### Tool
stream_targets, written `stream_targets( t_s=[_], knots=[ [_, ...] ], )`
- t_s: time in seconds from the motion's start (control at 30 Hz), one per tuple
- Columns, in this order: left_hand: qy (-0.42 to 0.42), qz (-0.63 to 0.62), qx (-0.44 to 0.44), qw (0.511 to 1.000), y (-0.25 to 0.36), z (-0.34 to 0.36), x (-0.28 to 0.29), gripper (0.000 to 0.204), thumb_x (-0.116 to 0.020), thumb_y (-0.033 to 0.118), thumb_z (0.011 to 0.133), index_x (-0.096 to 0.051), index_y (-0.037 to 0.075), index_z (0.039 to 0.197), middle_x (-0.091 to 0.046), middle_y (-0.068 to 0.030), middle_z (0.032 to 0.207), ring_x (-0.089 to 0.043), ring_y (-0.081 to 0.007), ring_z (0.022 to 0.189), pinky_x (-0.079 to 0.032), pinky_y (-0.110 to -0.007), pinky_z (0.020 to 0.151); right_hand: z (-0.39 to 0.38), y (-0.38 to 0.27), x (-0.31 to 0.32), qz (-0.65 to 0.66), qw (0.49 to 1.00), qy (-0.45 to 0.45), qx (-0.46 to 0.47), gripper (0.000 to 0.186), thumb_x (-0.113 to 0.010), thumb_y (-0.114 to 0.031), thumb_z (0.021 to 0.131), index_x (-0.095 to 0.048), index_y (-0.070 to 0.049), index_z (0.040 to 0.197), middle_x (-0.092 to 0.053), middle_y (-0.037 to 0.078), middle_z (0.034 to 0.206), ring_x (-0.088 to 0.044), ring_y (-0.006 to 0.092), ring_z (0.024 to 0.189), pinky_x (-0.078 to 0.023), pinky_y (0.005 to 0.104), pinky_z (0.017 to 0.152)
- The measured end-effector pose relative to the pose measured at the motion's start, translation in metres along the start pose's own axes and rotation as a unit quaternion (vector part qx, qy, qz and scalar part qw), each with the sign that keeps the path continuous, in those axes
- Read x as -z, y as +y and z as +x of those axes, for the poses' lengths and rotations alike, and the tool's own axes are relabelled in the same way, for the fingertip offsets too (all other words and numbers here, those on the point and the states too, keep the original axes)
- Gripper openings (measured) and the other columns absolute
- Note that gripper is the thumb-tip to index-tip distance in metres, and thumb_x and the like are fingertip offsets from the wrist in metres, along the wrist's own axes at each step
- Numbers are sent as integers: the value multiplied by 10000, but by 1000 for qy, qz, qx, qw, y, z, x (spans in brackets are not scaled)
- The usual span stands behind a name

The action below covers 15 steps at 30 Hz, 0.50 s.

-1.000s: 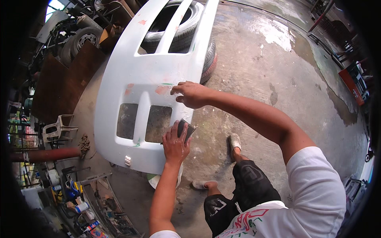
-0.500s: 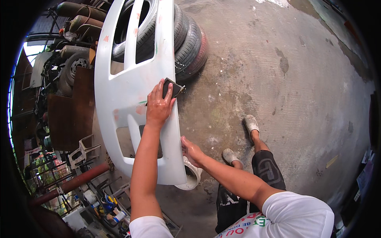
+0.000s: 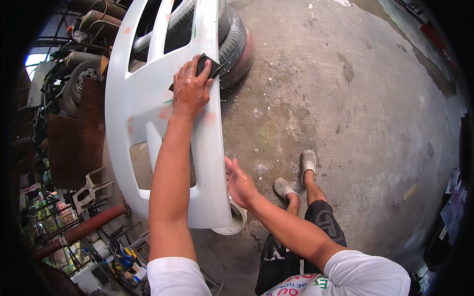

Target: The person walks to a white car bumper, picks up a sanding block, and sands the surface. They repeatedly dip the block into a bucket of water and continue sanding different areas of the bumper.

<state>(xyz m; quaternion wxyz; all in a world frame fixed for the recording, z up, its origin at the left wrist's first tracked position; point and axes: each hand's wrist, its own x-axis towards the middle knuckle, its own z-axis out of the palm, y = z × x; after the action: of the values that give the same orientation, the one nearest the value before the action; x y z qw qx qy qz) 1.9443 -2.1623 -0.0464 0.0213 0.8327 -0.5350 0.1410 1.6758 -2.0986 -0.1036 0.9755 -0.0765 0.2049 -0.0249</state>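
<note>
A white car bumper (image 3: pixel 116 98) with long cut-out openings and reddish and green patches stretches from the top of the view toward me. My left hand (image 3: pixel 191 91) lies over a dark sheet of sandpaper (image 3: pixel 212 66) and presses it onto the bumper near its right edge. The sheet's folded end sticks out past my fingers, and a dark corner shows on the hand's other side. Beside the bumper's right edge, lower down, is my right hand (image 3: pixel 241 183), fingers extended and holding nothing; whether its fingertips touch the edge I cannot tell.
Stacked tires (image 3: pixel 234 52) stand under the bumper's far part. A whitish bucket (image 3: pixel 240 219) is partly hidden below its near end. Gas cylinders (image 3: pixel 96 22), a wheel (image 3: pixel 86 81), brown panels (image 3: pixel 74 148) and a pale plastic chair (image 3: pixel 91 190) crowd the left side.
My left hand and the sandpaper have moved farther up along the bumper's right edge. My right hand stays beside the edge, its fingers turned a little more upward. The view has shifted slightly.
</note>
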Motion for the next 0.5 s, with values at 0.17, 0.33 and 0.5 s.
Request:
stream_targets(
  t_s=[0.17, 0.33, 0.5],
  knots=[
    [-107, -67, -89, 988, 64, -125, 35, 524, -722, 179, 902, -632, 138, 1416, -470, -154, 1591, -468, -329, 1415, -382, -468, 1125, 2, -15, 29, 26, 1000, 9, -2, 815, -300, -608, 1101, -226, 2, 1635, -321, 146, 1670, -346, 295, 1496, -245, 439, 1254],
    [-148, -64, -168, 972, 17, -77, 44, 582, -743, 160, 860, -627, 158, 1429, -471, -143, 1591, -478, -316, 1411, -379, -475, 1130, 2, -3, 11, 27, 1000, 10, 5, 836, -295, -629, 1093, -219, 1, 1639, -319, 147, 1671, -352, 299, 1492, -252, 452, 1251],
    [-14, -15, -14, 1000, 19, -20, -9, 554, -712, 163, 897, -616, 155, 1443, -504, -140, 1556, -490, -336, 1378, -375, -485, 1124, -1, -5, 21, 32, 999, -11, -17, 874, -302, -653, 1080, -194, 5, 1644, -294, 141, 1684, -319, 298, 1512, -238, 451, 1258]
  ],
)
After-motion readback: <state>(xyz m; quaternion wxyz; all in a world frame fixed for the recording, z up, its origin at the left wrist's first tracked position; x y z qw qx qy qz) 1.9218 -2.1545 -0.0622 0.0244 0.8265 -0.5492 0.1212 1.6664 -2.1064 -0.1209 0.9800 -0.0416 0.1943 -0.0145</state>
